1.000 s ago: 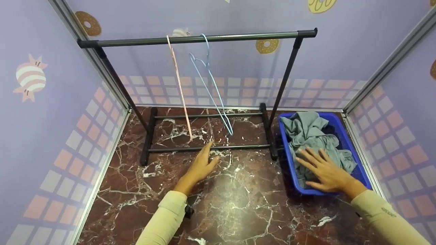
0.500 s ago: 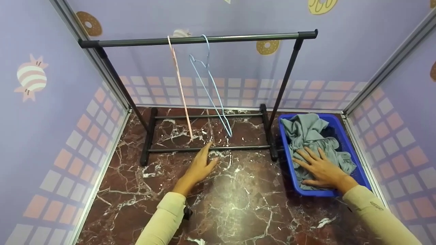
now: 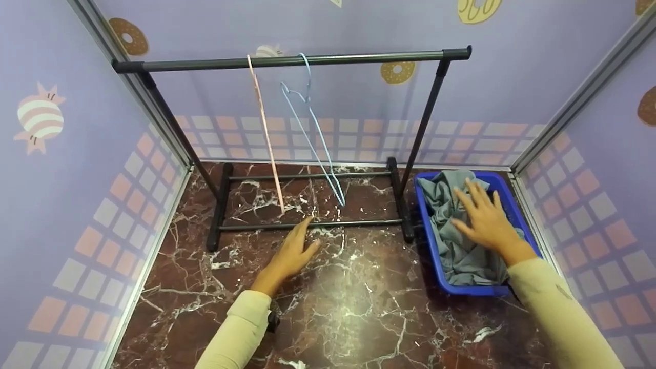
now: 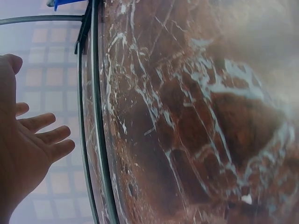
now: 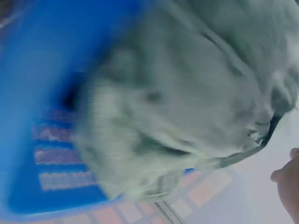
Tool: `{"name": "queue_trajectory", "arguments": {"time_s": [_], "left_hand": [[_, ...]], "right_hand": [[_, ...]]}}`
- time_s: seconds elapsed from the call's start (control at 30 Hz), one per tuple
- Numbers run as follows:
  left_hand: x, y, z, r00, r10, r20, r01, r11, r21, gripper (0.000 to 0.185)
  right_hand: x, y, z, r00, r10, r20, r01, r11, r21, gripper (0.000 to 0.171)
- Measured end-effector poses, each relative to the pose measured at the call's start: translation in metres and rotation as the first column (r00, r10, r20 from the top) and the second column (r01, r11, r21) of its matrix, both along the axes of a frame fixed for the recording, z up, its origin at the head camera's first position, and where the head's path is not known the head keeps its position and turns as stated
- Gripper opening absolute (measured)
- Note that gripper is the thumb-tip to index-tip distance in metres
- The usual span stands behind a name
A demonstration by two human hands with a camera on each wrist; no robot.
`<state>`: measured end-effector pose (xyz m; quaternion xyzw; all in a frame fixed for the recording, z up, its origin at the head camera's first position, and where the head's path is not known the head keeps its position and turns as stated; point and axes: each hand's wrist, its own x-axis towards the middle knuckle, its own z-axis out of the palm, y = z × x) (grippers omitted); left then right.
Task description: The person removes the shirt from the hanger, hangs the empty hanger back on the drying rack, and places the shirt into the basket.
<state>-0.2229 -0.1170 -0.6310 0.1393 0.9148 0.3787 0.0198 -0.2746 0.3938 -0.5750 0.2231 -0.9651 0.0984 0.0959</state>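
The right hand (image 3: 484,220) has slid from the near end of the grey garment (image 3: 456,241) in the blue basket (image 3: 426,225) toward the far end, fingers spread flat, now over the cloth's upper folds.

Even bright light, glare on marble floor (image 3: 353,287) — right wrist view v. motion-blurred, left soft.
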Motion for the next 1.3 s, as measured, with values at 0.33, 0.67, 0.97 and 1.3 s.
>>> {"name": "queue_trajectory", "arguments": {"time_s": [0.33,0.67,0.97,1.3], "left_hand": [[0.006,-0.018,-0.007,1.0,0.03,-0.003,-0.03,0.993,-0.111,0.074],[0.001,-0.019,-0.006,0.998,0.037,-0.053,-0.049,0.97,-0.239,0.077],[0.001,-0.005,-0.008,0.997,-0.004,-0.075,-0.015,0.968,-0.249,0.078],[-0.001,0.002,-0.005,0.995,-0.014,-0.103,-0.013,0.966,-0.256,0.076]], "right_hand": [[-0.056,-0.013,-0.009,0.961,-0.163,0.222,0.167,0.986,-0.002,0.076],[-0.056,-0.015,-0.032,0.928,-0.146,0.343,0.151,0.988,0.01,0.069],[-0.06,-0.02,-0.061,0.874,-0.184,0.45,0.172,0.983,0.067,0.078],[-0.061,-0.026,-0.067,0.85,-0.198,0.488,0.153,0.979,0.131,0.084]]}}
